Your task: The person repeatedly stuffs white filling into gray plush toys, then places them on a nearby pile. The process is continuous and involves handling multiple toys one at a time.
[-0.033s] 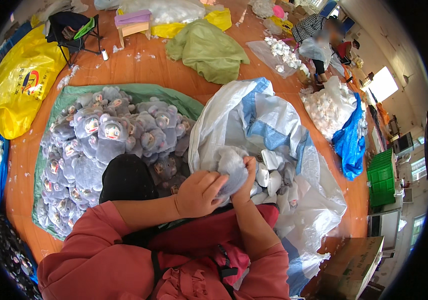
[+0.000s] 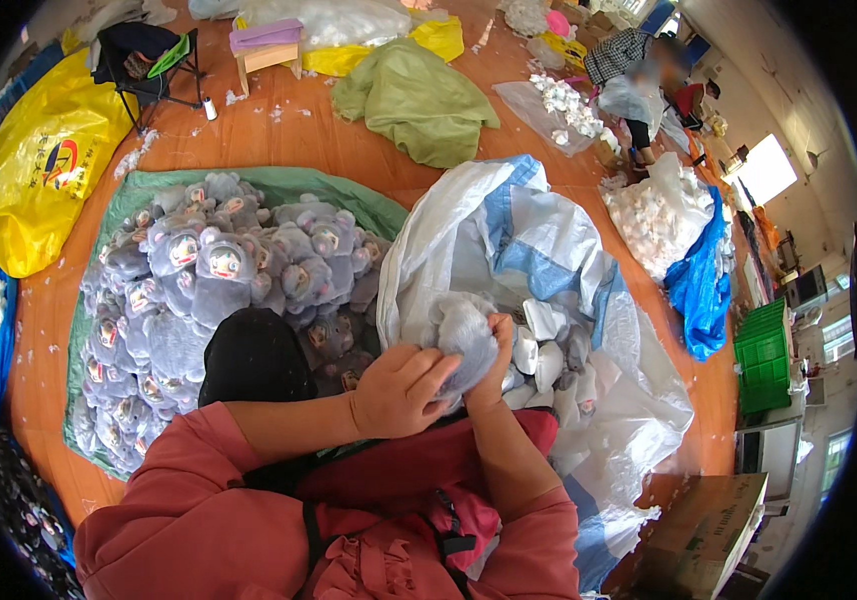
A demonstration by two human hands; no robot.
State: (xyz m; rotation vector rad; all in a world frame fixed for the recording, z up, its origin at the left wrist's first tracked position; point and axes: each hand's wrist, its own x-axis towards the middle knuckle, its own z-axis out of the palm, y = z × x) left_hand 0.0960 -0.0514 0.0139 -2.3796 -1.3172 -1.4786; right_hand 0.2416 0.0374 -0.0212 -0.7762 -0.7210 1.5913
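- At the centre of the frame our left hand curls over a grey plush toy, fingers closed on its lower left side.
- Our right hand meets the same toy from the right, its grip clamped on the fabric with the thumb pressed along the edge, so both hands hold the one toy between them.
- The toy sits just above our lap, at the mouth of a big white and blue woven sack that spreads from the centre toward the right of the frame.
- Inside the sack, just right of our hands, lie more grey and white soft pieces, touching one another.
- Left of centre a heap of finished grey plush toys with pale faces rests on a green sheet spread on the orange floor.
- A black rounded thing sits between that heap and our left forearm; we cannot tell what it is.
- We wear pink sleeves, which fill the lower part of the frame.
- In the upper left lies a yellow bag, and beside it a small folding chair.
- A green cloth lies crumpled at the top centre.
- At the upper right another person bends over near a clear bag of white stuffing on a blue sheet.
- A cardboard box stands at the lower right.
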